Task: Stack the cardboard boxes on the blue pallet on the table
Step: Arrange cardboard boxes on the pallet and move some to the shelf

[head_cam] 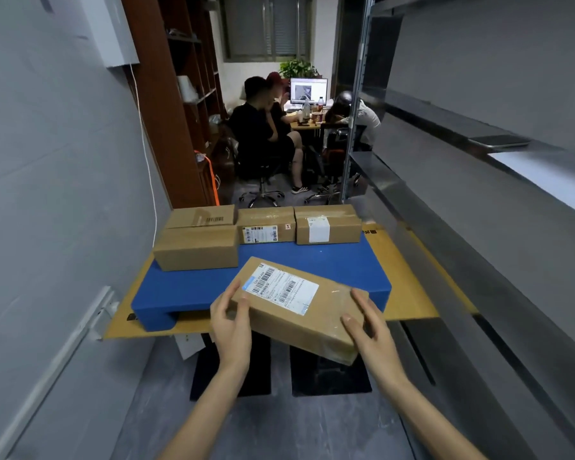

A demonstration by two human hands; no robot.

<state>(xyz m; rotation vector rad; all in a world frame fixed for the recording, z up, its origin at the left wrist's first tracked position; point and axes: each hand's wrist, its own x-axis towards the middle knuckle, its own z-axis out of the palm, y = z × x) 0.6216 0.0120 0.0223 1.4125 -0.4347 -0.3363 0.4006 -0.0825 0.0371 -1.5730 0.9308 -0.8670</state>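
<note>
I hold a flat cardboard box (296,310) with a white shipping label, tilted, in the air over the near edge of the blue pallet (279,270). My left hand (231,322) grips its left end and my right hand (367,322) grips its right end. Several cardboard boxes rest on the pallet: a plain box (196,249) at the left, one behind it (201,215), a labelled box (266,225) at the back middle and another (327,224) at the back right.
The pallet lies on a cardboard sheet (409,280) covering the table. A grey wall (47,194) runs along the left, metal shelving (478,161) along the right. People sit at a desk (279,127) beyond the table. Grey floor lies below.
</note>
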